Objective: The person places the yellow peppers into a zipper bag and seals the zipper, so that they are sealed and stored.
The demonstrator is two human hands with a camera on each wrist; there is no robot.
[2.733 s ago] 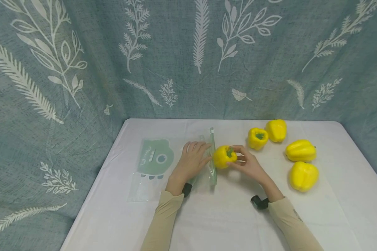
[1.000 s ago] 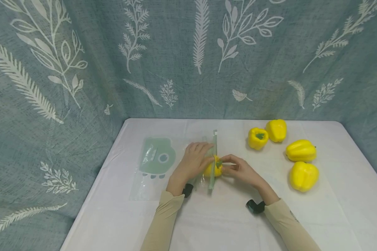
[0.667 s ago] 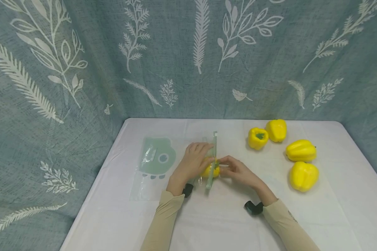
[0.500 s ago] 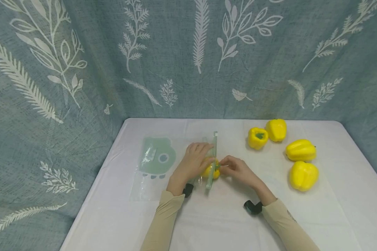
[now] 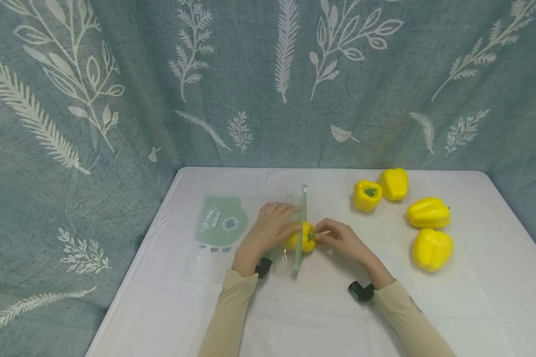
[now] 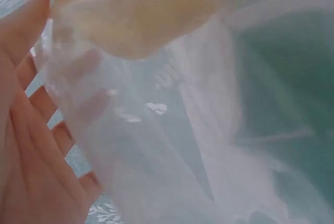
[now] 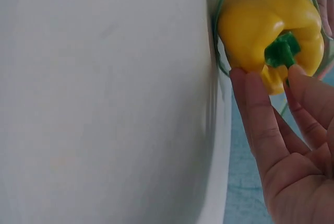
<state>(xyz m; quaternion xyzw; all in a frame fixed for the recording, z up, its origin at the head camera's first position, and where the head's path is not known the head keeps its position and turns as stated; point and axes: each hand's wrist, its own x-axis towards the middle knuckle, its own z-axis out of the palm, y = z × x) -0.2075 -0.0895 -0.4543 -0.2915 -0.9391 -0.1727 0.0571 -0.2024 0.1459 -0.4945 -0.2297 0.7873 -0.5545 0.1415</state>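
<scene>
A clear zip bag printed with a green cartoon animal [image 5: 221, 225] lies flat on the white table, its green-edged mouth [image 5: 303, 203] facing right. My left hand [image 5: 268, 228] grips the bag near that mouth; in the left wrist view the thumb and fingers sit at the edge of the film [image 6: 141, 130]. A yellow bell pepper [image 7: 248, 23] is partly inside the mouth, its green stem [image 7: 282, 49] pointing out to the right. My right hand [image 5: 341, 240] holds the pepper at its stem end, thumb by the stem and fingertips against its lower side.
Several other yellow bell peppers stand or lie at the right: one with its stem showing [image 5: 367, 196], one behind it [image 5: 393, 184], one on its side [image 5: 429, 212] and one in front [image 5: 432, 250]. A patterned blue-green curtain [image 5: 268, 124] hangs beyond the table.
The pepper has gone from outside the bag's mouth leftward into it, the right hand following. In the last half second, both hands barely shift and slightly more pepper shows at the opening.
</scene>
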